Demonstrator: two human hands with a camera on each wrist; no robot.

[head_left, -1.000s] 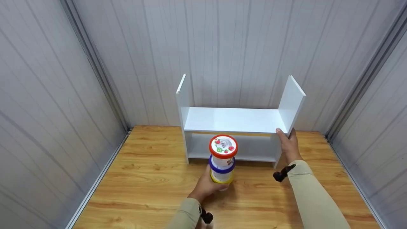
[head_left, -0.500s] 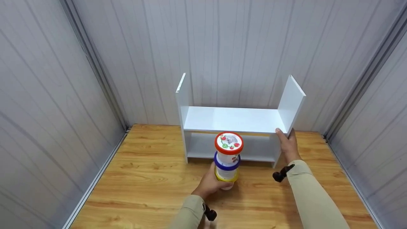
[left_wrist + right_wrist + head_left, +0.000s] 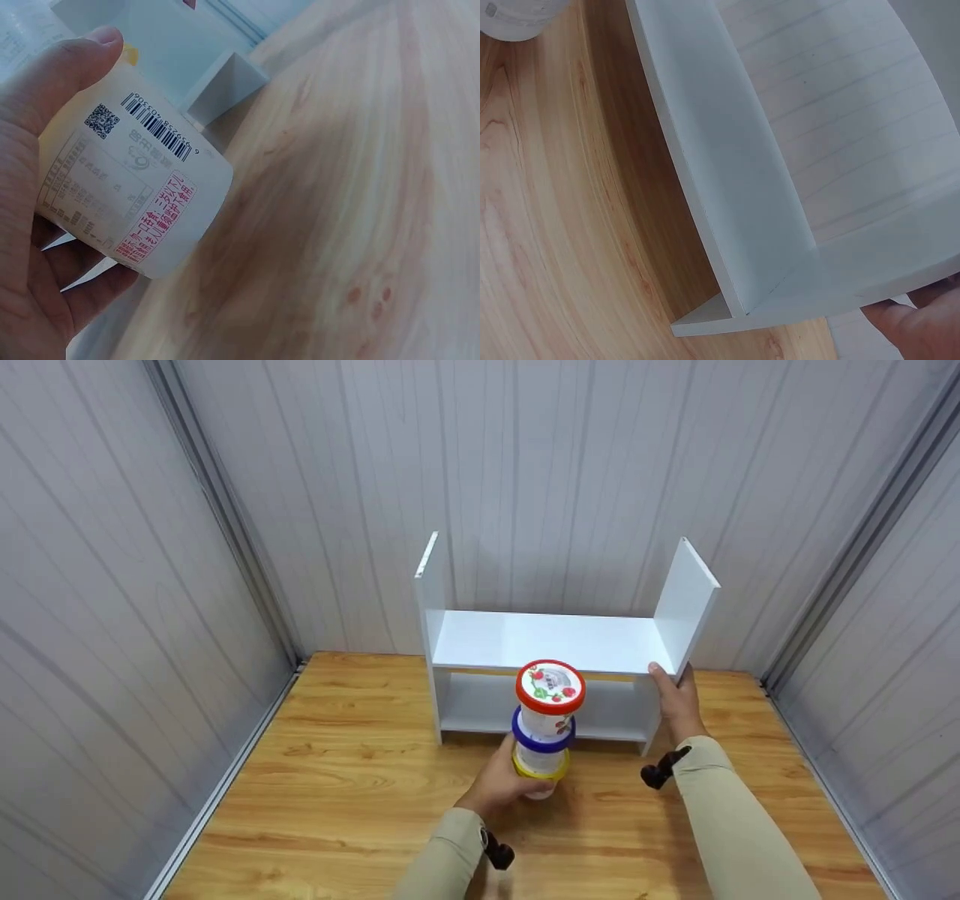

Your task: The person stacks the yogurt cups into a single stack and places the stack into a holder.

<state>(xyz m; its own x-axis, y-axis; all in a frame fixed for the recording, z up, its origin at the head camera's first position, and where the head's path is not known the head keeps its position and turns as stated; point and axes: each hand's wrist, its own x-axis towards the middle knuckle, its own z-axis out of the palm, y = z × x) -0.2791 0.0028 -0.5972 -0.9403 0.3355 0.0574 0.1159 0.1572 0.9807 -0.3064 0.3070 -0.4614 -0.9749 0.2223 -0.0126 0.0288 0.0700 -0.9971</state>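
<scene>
My left hand [image 3: 499, 780] grips the lowest of three stacked white tubs. That bottom tub [image 3: 142, 172] has a yellow lid, and printed text and a barcode face the left wrist camera. On it sits a tub with a blue lid [image 3: 543, 741], topped by one with a red lid [image 3: 551, 688] and strawberry pictures. The stack is held above the wooden surface, in front of a white two-tier shelf [image 3: 547, 641]. My right hand [image 3: 679, 705] holds the shelf's right side panel, thumb at the front of the upper board, its other fingers mostly hidden behind the panel.
The shelf stands on a wood-grain surface [image 3: 360, 780] near the pale back wall [image 3: 525, 472]. Its two side panels rise above the upper board. Pale side walls [image 3: 97, 622] with metal edge strips close in the left and right.
My left hand has carried the stacked tubs a little to the right and forward, nearer the shelf. The right hand stays on the side panel, almost unmoved.
</scene>
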